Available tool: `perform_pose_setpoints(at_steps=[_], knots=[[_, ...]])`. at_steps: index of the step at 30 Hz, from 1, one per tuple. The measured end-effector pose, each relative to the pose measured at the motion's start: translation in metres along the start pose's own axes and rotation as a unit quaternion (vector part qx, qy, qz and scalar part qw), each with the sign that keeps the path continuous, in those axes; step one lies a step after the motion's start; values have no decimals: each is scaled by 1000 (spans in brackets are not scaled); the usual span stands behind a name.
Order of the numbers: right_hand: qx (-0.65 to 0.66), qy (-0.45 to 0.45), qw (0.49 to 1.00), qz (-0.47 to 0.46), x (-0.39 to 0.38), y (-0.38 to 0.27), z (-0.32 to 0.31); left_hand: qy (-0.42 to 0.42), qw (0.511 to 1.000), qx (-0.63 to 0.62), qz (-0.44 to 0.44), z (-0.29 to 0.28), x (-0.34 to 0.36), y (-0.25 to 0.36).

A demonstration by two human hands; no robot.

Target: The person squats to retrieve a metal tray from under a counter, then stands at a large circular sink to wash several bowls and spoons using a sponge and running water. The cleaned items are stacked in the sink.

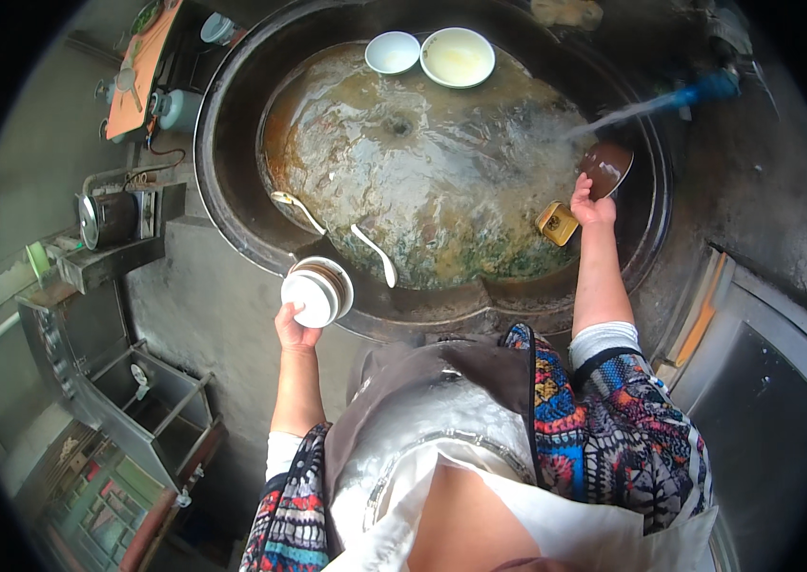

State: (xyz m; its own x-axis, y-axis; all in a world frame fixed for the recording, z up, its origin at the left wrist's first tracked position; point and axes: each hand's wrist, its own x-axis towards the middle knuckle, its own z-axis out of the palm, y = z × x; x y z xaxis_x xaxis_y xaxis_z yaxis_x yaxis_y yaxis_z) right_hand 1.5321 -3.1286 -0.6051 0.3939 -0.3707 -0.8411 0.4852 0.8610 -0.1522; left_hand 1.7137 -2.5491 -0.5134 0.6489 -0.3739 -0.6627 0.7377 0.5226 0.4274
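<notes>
My left hand (298, 329) grips a stack of small bowls (311, 294), white with some brown edges between, at the near-left rim of a big dark round basin (232, 191). On the basin's right side, my right hand (594, 204) has its fingers around the lower edge of a brown bowl (607, 164), whose thumb-side grip is partly hidden. Just left of that hand lies a gold-coloured square tin (556, 223). Two white spoons, one (375, 254) in the middle and another (300, 212) farther left, rest by the basin's near-left edge.
Water runs into the basin from a blue hose end (708, 89) at upper right. A small white bowl (392, 52) and a larger one (458, 57) sit at the far side. An orange table (141, 71) and a metal frame (136, 410) stand left; a grey cabinet (756, 381) stands right.
</notes>
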Motion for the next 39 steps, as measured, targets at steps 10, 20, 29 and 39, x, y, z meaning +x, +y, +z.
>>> perform_pose_setpoints(at_steps=[10,20,29,39], knots=[[-428,138,852,-268,42,-2,80,-12,1000,-13,18,-3,1,-4],[-430,78,885,-164,41,-17,85,-22,1000,-18,8,-8,0,-4],[-449,36,878,-165,28,-9,89,-19,1000,-5,11,-1,2,-3],[-438,29,879,-187,21,-12,77,-2,1000,6,12,9,0,-3]])
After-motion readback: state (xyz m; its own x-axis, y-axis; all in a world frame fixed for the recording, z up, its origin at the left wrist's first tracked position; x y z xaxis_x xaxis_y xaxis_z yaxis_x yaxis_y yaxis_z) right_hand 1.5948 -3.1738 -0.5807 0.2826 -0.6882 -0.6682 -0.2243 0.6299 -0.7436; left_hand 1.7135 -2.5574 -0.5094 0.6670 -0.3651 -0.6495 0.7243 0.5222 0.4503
